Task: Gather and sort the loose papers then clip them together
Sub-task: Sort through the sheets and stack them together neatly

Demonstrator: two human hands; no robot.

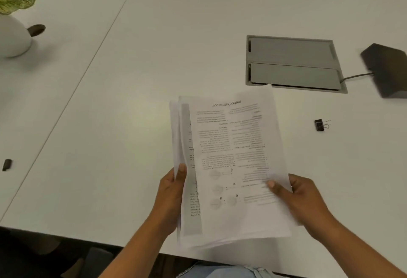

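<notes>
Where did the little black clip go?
In the head view, the black binder clip lies on the white table, to the right of the papers, nearer than the grey cable hatch. Neither hand touches it.

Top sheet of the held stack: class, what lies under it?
More printed sheets fan out at the top sheet's left edge. How many, and the table beneath them, stay hidden.

Even, soft overhead light on the white table (154, 35) with faint shadows, no glare; slight overall softness, motion blur on the papers (233, 167) and right hand (301, 200), wide-angle bending toward edges.
</notes>
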